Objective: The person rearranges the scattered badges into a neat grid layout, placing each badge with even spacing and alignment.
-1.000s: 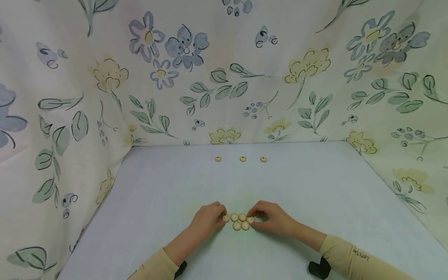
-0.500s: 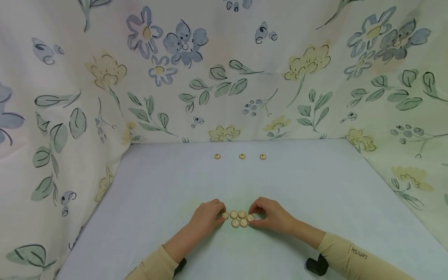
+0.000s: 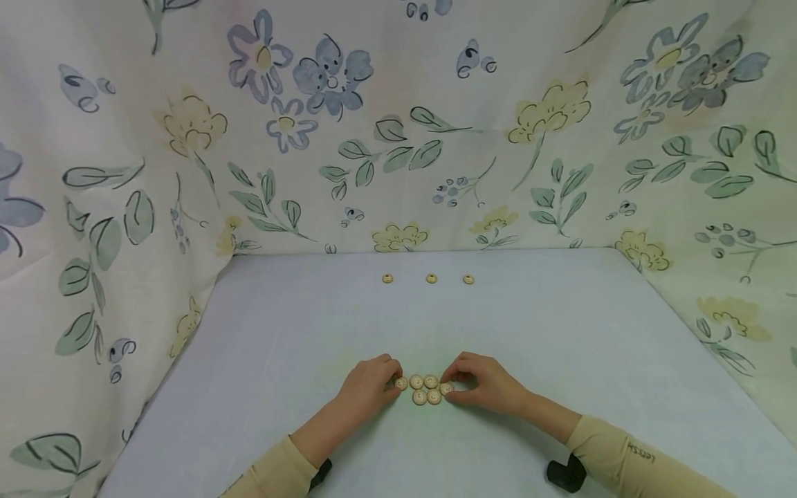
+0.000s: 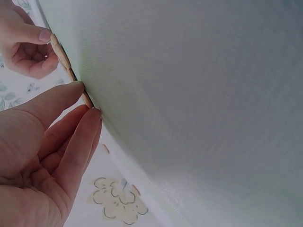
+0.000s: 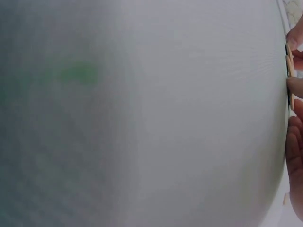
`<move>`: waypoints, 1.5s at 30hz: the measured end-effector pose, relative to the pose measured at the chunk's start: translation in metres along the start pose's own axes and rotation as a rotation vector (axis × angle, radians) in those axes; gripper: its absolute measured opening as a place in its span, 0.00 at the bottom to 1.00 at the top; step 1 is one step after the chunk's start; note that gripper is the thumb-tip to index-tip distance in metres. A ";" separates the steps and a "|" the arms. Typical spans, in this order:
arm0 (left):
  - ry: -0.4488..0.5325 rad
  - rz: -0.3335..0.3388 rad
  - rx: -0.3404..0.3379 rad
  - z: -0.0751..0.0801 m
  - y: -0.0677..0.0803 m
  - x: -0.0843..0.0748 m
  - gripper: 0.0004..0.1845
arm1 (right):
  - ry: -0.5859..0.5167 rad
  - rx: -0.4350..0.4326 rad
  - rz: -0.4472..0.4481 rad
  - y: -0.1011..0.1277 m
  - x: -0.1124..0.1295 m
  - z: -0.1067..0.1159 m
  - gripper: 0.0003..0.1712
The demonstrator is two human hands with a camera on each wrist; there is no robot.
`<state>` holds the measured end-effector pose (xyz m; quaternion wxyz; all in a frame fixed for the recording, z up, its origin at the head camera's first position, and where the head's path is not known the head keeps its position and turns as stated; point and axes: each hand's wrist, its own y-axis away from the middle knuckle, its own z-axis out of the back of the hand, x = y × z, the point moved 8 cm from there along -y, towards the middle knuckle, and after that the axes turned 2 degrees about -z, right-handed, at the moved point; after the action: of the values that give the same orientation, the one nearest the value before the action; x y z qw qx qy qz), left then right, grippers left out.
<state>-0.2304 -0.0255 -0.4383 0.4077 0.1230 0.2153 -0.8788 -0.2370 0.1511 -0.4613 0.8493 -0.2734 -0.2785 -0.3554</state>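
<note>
Both hands on the button cluster

Your left hand [image 3: 369, 382] pinches the end button [image 3: 401, 382]; your right hand [image 3: 482, 382] pinches the button [image 3: 445, 388] opposite, on the near table [image 3: 560, 332]. Squeeze unevenly and the middle buttons [image 3: 426, 389] could buckle apart.

1. The left hand [image 3: 369, 384] lies low near the middle, fingers curled, thumb and forefinger tips brought together.
2. The right hand [image 3: 482, 382] mirrors it, fingers curled, thumb and forefinger pinched.
3. Both forearms, in tan sleeves, angle inward from the lower edge.
</note>
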 end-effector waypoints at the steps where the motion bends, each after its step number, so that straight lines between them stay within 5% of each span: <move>1: -0.003 -0.006 -0.005 0.001 0.000 0.000 0.07 | 0.004 -0.003 -0.004 0.000 0.000 0.000 0.10; 10: -0.010 0.063 0.054 0.001 0.000 -0.001 0.07 | 0.049 0.005 -0.049 -0.004 0.000 -0.002 0.10; 27: -0.027 0.058 0.049 0.001 0.003 0.001 0.07 | 0.049 -0.002 -0.091 -0.013 0.000 0.003 0.10; 45: -0.056 0.035 0.050 0.001 0.000 0.001 0.07 | 0.097 -0.059 -0.127 -0.084 -0.014 0.010 0.11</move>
<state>-0.2305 -0.0266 -0.4378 0.4257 0.1123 0.1794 -0.8798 -0.3115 0.1142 -0.4418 0.8293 -0.2625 -0.2433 -0.4292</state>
